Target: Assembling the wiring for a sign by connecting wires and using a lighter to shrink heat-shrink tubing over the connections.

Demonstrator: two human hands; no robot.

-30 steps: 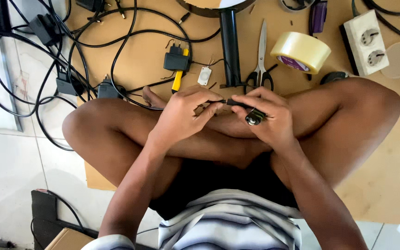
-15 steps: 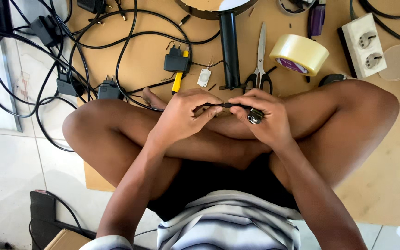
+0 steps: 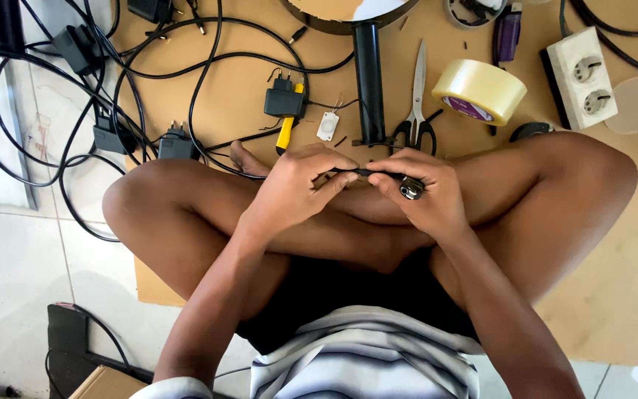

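Here the left hand (image 3: 297,185) and right hand (image 3: 419,193) meet over the crossed legs, each pinching one end of a thin black cable (image 3: 359,172) stretched taut between the fingertips. The right hand also cups a small round metal part (image 3: 410,191) against its palm, fingers curled narrow around it. Compared with a second ago, the hands sit in nearly the same spot, but the exposed run of cable between them looks a little straighter and the thumbs press closer to it, so the work on this cable end seems to be mid-step, not finished. On the board (image 3: 614,310) just beyond the knees lie scissors (image 3: 416,111), a tape roll (image 3: 479,90), a yellow-handled tool (image 3: 286,131) and a white socket block (image 3: 580,77), all untouched.
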